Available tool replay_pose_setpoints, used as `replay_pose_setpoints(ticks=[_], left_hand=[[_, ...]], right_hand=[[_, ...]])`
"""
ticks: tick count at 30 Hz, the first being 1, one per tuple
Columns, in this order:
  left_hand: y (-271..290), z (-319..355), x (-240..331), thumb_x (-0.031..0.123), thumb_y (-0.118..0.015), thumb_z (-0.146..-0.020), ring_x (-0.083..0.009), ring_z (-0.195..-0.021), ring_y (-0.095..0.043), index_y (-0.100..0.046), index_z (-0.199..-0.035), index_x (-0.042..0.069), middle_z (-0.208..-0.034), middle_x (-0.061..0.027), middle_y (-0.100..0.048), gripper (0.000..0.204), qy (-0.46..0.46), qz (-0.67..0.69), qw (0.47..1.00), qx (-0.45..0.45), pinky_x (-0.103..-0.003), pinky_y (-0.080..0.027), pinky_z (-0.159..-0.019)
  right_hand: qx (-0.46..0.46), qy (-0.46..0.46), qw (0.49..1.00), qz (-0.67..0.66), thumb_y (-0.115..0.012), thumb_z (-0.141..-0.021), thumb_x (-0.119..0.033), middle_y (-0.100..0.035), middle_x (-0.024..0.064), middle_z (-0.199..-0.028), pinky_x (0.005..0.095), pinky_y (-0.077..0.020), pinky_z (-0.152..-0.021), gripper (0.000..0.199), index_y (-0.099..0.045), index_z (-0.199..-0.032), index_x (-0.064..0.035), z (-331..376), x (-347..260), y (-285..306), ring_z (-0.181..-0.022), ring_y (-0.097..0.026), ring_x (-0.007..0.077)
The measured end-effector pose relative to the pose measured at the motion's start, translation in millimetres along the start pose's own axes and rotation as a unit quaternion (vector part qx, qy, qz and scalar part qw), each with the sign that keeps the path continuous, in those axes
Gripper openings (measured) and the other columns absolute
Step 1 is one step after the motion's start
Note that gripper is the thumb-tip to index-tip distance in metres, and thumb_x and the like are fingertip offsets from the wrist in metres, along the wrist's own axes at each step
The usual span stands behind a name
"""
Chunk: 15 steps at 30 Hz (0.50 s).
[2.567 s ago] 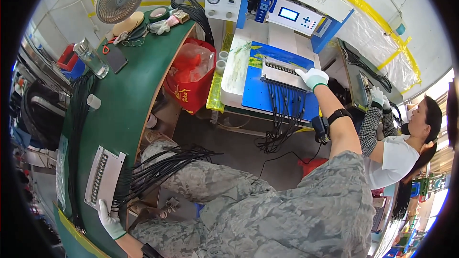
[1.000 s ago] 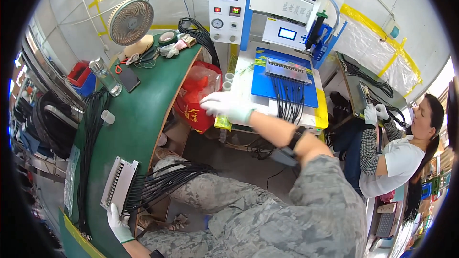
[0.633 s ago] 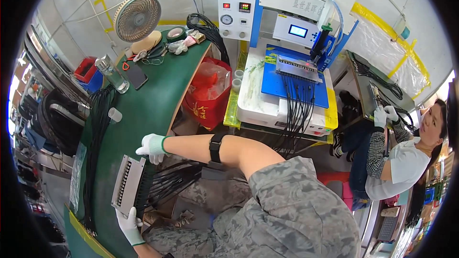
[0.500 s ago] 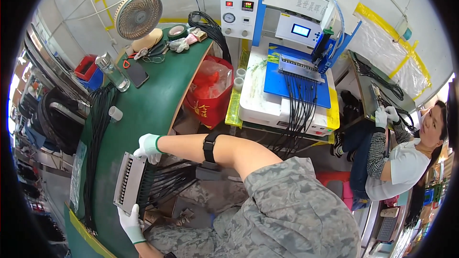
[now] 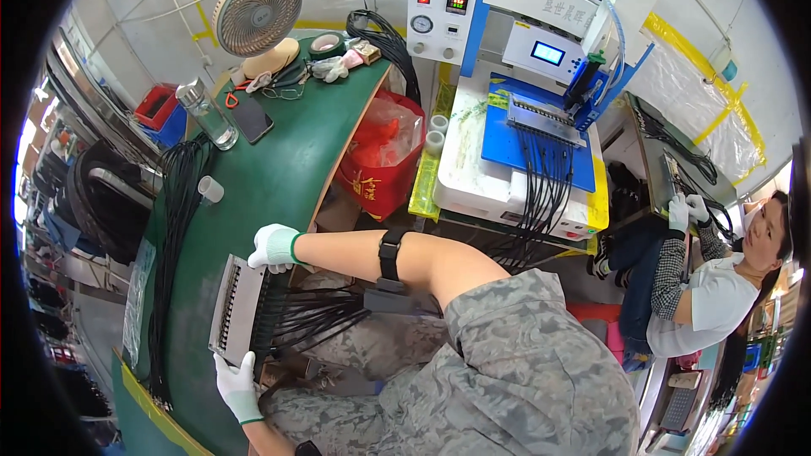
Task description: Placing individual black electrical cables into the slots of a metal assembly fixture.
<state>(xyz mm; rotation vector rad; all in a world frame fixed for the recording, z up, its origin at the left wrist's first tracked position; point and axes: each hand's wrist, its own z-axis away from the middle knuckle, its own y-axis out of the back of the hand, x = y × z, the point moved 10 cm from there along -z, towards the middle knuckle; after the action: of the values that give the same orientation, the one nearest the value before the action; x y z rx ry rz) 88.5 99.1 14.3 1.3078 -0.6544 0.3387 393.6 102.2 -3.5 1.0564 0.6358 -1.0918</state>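
A: Head view: where is the cable fixture (image 5: 239, 314) held?

B: On the green counter (image 5: 279, 177), at the near left. The left hand (image 5: 235, 382) is closed on its near end, the right hand (image 5: 274, 247) on its far end.

A: Which step is judged in hand?

B: Grasping the fixture; a level two-handed lift is called for next, with the black cables (image 5: 317, 318) kept untangled.

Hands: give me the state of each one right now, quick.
Left hand: gloved, gripping the near end of the grey cable fixture.
Right hand: gloved, closed on the far end of the same fixture.
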Motion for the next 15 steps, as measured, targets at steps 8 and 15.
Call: replay_pose_setpoints(ticks=[8, 15], left_hand=[[41, 30, -26, 0.015, -0.064, -0.089, -0.0170, -0.089, -0.059, -0.046, -0.135, -0.006, -0.104, -0.0160, -0.062, 0.054, -0.023, 0.383, 0.920, 0.083, -0.030, -0.049, -0.080], [85, 49, -62, 0.017, -0.063, -0.090, -0.0216, -0.096, -0.059, -0.051, -0.128, -0.004, -0.106, -0.0154, -0.062, 0.044, -0.090, 0.243, 0.936, 0.238, -0.034, -0.049, -0.085]], right_hand=[[-0.115, 0.321, 0.902, -0.267, -0.068, -0.082, -0.031, -0.066, 0.0120, -0.085, 0.0327, -0.0546, -0.064, 0.035, -0.064, -0.096, 0.0007, 112, -167, -48, -0.071, -0.066, 0.0210], [-0.295, 0.427, 0.847, -0.111, -0.066, -0.088, -0.036, -0.068, 0.0106, -0.106, 0.0328, -0.0491, -0.087, 0.044, -0.061, -0.114, -0.0007, 148, -131, -121, -0.101, -0.062, 0.0208]])
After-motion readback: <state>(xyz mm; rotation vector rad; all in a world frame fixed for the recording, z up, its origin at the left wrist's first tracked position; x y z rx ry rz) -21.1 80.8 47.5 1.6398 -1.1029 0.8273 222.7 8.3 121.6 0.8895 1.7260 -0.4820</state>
